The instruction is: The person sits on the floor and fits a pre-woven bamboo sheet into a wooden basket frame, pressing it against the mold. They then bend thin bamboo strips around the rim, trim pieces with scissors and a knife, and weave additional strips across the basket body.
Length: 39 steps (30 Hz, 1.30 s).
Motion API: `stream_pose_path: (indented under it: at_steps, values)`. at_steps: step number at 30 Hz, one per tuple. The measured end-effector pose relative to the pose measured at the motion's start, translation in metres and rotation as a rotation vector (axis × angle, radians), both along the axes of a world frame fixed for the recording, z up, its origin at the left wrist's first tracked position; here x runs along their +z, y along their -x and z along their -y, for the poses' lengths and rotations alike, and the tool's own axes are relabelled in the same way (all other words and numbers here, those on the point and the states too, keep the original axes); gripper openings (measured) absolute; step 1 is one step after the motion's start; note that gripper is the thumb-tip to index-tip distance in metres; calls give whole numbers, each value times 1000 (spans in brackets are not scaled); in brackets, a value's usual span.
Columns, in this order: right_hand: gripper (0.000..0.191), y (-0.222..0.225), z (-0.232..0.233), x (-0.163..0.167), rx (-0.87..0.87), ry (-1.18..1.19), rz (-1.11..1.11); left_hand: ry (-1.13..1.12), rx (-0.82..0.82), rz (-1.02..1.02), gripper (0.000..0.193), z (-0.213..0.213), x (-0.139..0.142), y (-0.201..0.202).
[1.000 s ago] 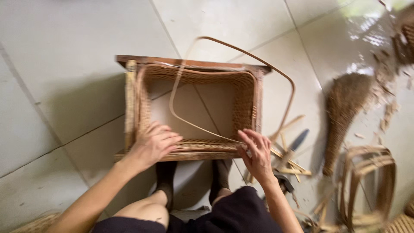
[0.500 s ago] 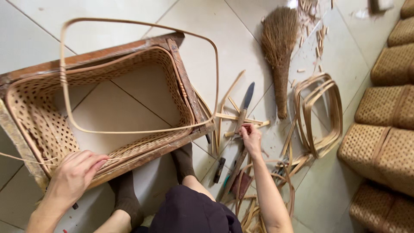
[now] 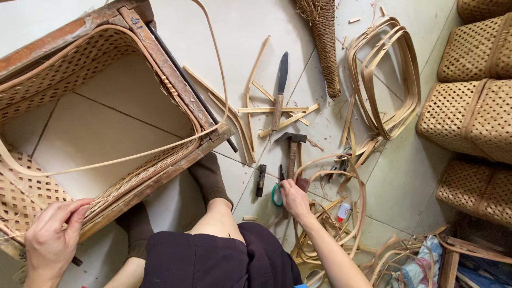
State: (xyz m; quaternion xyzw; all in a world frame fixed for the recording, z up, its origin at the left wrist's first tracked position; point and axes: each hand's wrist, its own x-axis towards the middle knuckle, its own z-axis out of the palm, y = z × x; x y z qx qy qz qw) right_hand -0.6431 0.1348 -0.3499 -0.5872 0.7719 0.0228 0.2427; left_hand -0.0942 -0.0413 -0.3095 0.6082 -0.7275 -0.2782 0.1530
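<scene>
Left hand (image 3: 50, 242) at near left, grip pinching woven rim of basket (image 3: 48, 80) held in wooden frame (image 3: 165, 69) on floor. Right hand (image 3: 294, 198) near centre, grip curled on green-handled scissors (image 3: 276, 194), just beside hammer (image 3: 292, 149). Knife (image 3: 279, 88) farther; finished baskets (image 3: 472, 114) right.

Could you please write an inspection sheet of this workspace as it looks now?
Surface: pale tiled floor.
Job's things: woven basket in a wooden frame, loose cane strip across its opening.
Clutter: knife, hammer, green-handled scissors, bamboo slivers, cane hoops, hand broom.
Grippers: left hand grips the basket's near rim; right hand rests at the scissors, grip unclear.
Cables: nothing seen.
Surroundings: finished baskets stacked to the right.
</scene>
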Motion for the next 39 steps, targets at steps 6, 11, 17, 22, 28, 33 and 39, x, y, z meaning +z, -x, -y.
stream_pose_path:
  at_steps: [6,11,17,22,28,33,39]
  values:
    - [48,-23,-4,-9,-200,-50,-134,56,10,42,10,3,1,-5]
    - [70,-56,19,-5,-323,-303,-188,38,19,-19,13,33,20,1]
    - [65,-98,32,30,-176,66,-89,86,30,-102,12,53,38,-1]
    - [54,-119,35,33,-539,-116,-15,161,34,-159,11,54,35,-14]
    - [41,-83,72,32,-651,-168,666,238,32,-149,11,57,24,-12]
    - [33,-97,157,77,-365,-175,1099,304,101,-165,12,56,27,-11]
    - [46,-230,276,151,830,127,356,308,109,-167,14,58,35,-3]
